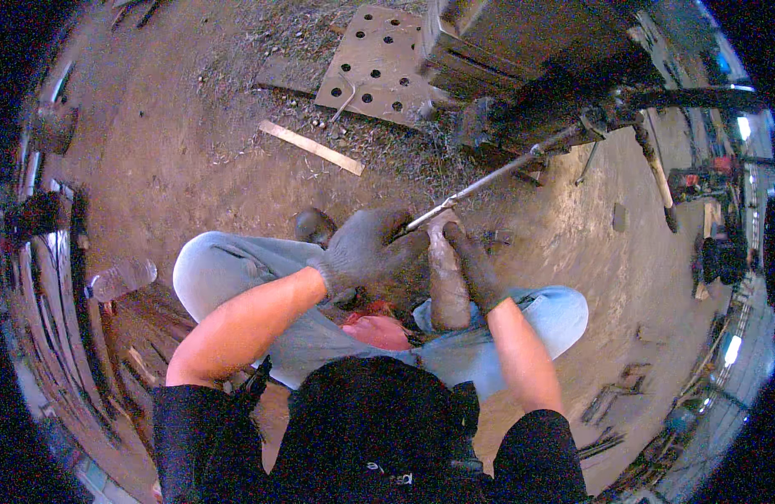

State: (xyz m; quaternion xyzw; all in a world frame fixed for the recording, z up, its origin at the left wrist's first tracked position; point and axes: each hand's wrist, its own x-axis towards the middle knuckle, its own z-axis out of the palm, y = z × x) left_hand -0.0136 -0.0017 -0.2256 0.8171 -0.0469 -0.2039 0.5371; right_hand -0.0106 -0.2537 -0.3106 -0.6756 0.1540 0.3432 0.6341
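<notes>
Here, gloved left hand (366, 248) and right hand (474, 267), grips clamped on thin grey metal rod (488, 178)

Clear plastic bottle (121, 278) on the dirt — left of the knee — no labels, signs, screens.

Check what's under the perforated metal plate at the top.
The perforated plate lies flat on dirt ground strewn with dry debris. A thin bent rod rests on top. Whatever sits directly beneath is covered; the holes show only dark.

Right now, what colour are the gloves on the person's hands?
Dark grey, on left hand and right hand; head view.
</notes>
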